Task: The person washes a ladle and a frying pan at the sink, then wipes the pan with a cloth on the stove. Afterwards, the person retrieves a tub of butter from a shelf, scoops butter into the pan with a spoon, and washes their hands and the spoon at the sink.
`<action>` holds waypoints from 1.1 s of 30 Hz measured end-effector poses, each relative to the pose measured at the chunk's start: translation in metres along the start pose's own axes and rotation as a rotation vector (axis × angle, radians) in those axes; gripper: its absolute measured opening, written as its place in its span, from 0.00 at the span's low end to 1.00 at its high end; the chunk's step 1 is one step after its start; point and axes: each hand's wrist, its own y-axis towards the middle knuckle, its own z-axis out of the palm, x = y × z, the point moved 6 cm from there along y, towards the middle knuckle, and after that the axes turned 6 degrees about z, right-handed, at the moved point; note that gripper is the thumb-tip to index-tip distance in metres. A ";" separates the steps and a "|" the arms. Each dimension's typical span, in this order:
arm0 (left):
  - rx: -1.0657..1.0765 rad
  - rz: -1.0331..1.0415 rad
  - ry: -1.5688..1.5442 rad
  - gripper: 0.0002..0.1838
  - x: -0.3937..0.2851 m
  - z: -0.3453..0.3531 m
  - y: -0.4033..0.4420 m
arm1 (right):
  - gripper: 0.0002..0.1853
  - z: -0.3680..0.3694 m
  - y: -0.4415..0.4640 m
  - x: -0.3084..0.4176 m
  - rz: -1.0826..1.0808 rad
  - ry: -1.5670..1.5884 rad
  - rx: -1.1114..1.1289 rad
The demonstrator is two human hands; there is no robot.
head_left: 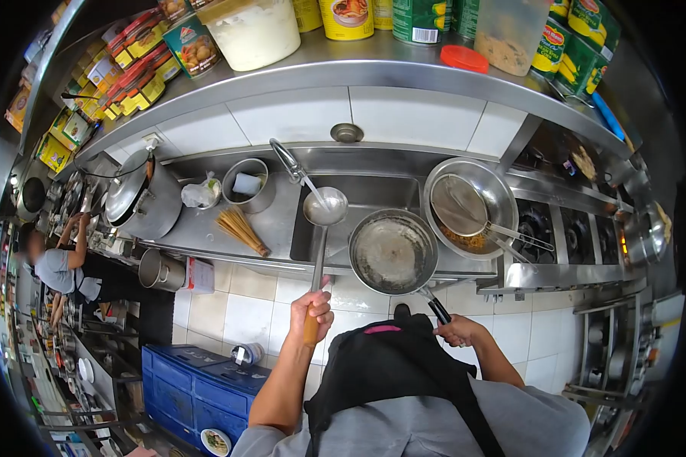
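My left hand [311, 314] is closed round the wooden handle of a long metal ladle [325, 206]. Water from the curved faucet [287, 158] runs into the ladle's bowl above the sink [377, 189]. My right hand [462, 332] grips the black handle of a wok [393, 252], whose worn, greyish inside faces up over the sink's front edge. To the right of the wok stands a large steel bowl [437, 174] with a round mesh strainer [459, 204] in it. Something brownish shows beneath the strainer.
A bamboo brush [243, 231], a small pot [245, 199] and a large lidded pot [156, 206] stand left of the sink. Stove burners [537, 228] are at the right. Cans and tubs line the shelf [320, 74]. Another person [56, 266] works at the far left.
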 end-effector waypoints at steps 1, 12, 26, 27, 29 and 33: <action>0.027 -0.014 -0.071 0.17 -0.001 0.001 0.002 | 0.14 0.000 0.000 0.000 0.006 0.015 0.017; 0.074 -0.036 -0.215 0.21 0.005 -0.004 0.004 | 0.15 0.000 0.001 -0.001 0.013 0.044 0.045; 0.054 -0.070 -0.240 0.19 0.011 -0.009 -0.002 | 0.15 0.003 -0.002 0.000 0.017 0.028 0.044; 0.054 -0.069 -0.240 0.19 0.011 -0.009 -0.002 | 0.15 0.003 -0.002 0.000 0.016 0.028 0.045; 0.008 -0.086 -0.220 0.17 0.012 -0.011 -0.002 | 0.15 0.003 -0.003 0.001 0.013 0.016 0.045; 0.015 -0.095 -0.221 0.17 0.012 -0.007 -0.004 | 0.15 0.001 -0.001 0.000 0.012 0.006 0.034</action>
